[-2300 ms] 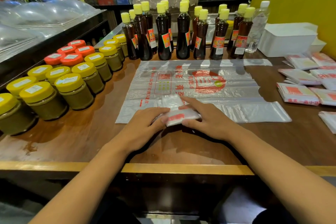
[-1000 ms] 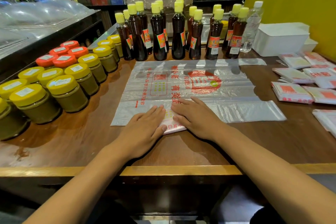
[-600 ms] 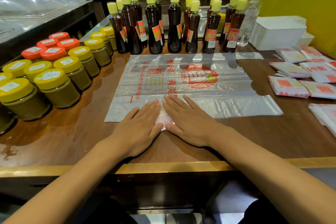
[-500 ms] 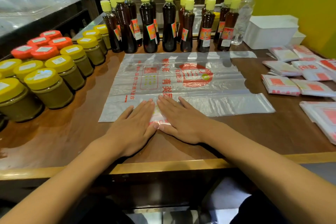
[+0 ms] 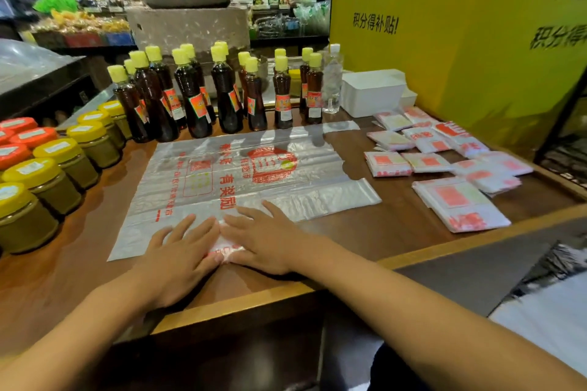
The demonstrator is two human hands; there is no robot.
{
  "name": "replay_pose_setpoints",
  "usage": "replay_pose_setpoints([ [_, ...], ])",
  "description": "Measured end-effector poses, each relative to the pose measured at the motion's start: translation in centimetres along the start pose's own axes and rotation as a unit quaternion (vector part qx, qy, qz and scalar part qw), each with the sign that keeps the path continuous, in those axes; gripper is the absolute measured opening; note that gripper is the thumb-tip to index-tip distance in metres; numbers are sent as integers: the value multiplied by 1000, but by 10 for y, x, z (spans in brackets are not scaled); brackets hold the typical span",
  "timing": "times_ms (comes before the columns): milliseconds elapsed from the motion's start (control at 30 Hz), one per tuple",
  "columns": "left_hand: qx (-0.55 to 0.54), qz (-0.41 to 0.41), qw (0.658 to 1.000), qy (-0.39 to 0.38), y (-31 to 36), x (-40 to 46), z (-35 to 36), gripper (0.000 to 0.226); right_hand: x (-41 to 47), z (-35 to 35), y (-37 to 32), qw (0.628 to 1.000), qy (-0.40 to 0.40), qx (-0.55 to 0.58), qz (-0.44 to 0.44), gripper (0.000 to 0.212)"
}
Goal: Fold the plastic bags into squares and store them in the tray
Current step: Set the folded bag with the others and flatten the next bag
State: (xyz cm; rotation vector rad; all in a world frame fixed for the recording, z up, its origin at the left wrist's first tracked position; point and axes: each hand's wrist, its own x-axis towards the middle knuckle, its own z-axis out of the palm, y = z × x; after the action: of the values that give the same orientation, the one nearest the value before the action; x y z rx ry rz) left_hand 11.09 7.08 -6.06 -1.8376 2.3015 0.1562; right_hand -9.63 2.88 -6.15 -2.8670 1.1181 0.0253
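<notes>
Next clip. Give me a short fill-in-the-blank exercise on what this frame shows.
1. Both hands, left hand and right hand, press flat on a small folded ____.
2. The dark bottles all have ____ caps.
3. The finished folded squares lie to the person's ____.
4. The white tray stands against the ____ wall.

Missing: bag; yellow; right; yellow

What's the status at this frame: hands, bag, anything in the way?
Left hand and right hand flat, pressing folded bag. Unfolded bag underneath. White tray far right; path unobstructed.
</notes>
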Motion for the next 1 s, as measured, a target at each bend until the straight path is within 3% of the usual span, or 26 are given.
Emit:
replay_pose_setpoints([
  [200, -22, 76, 997, 26, 76, 9, -10, 125, -75, -10, 35, 995, 47, 36, 81, 45],
  [300, -57, 119, 989, 60, 125, 36, -11, 79, -113, -17, 65, 985, 62, 54, 150, 48],
  [367, -78, 143, 984, 74, 159, 57, -14, 64, -137, -17, 89, 976, 81, 61, 190, 46],
  [533, -82, 201, 973, 81, 222, 90, -28, 65, -174, -12, 136, 954, 95, 71, 276, 42],
  [633, -106, 173, 974, 96, 217, 100, -34, 65, -185, -13, 150, 948, 75, 39, 306, 43],
  [767, -110, 115, 981, 114, 177, 112, -20, 55, -174, -10, 143, 948, 120, 72, 285, 37],
  [867, -105, 131, 978, 125, 165, 111, -13, 50, -158, -7, 130, 941, 116, 101, 302, 39],
  [1000, -117, 135, 975, 136, 154, 105, -4, 50, -160, -6, 133, 929, 101, 54, 353, 38],
])
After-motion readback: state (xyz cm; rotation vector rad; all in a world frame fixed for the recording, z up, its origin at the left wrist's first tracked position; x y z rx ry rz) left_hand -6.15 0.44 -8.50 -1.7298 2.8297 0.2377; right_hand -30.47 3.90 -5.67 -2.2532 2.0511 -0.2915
